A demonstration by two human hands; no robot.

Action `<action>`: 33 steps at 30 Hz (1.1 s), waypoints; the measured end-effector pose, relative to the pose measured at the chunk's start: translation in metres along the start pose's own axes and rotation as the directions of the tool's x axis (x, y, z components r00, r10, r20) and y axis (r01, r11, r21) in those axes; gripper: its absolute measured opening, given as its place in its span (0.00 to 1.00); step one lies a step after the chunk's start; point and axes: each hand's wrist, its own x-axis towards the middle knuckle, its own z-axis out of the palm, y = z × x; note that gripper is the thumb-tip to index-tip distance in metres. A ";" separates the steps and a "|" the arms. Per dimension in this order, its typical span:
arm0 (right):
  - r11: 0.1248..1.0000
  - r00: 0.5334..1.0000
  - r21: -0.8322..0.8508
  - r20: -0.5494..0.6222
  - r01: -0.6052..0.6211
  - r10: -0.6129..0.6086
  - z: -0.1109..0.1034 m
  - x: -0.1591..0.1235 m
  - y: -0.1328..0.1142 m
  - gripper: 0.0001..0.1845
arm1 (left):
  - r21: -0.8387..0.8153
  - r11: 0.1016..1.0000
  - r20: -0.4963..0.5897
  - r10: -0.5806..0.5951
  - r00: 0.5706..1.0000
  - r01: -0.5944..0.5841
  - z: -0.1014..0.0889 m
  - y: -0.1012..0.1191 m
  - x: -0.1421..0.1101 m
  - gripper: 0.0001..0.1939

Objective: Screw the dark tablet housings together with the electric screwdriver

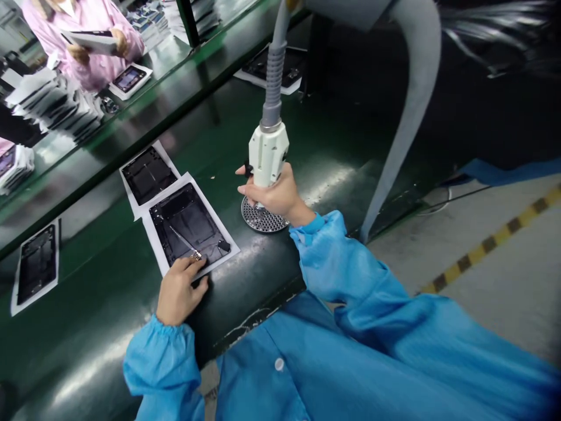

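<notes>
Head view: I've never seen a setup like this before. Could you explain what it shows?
There is no robot here: a camera worn on a person's head looks forward and down at their bare hands. The right hand grips a white tool, attached to a ribbed grey hose, above a perforated metal disc. The left hand is at the near edge of a dark panel on a white sheet, its fingers beside a small metallic part. More such panels lie on the green work surface. Beyond, a co-worker in pink holds a flat piece. Whether the tool touches the disc is hidden.
</notes>
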 end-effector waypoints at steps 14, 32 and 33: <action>1.000 1.000 0.003 -0.013 0.013 -0.013 0.003 0.002 0.008 0.08 | 0.015 0.996 -0.262 0.093 0.961 -0.092 0.023 0.025 0.011 0.08; 1.000 0.999 -0.004 0.014 0.031 -0.031 0.002 0.003 0.012 0.08 | 0.046 0.992 -0.219 -0.106 0.970 0.119 0.026 0.011 0.007 0.13; 1.000 0.999 -0.007 0.015 0.031 -0.030 0.003 0.003 0.012 0.08 | 0.040 0.991 -0.221 -0.115 0.969 0.127 0.026 0.011 0.007 0.13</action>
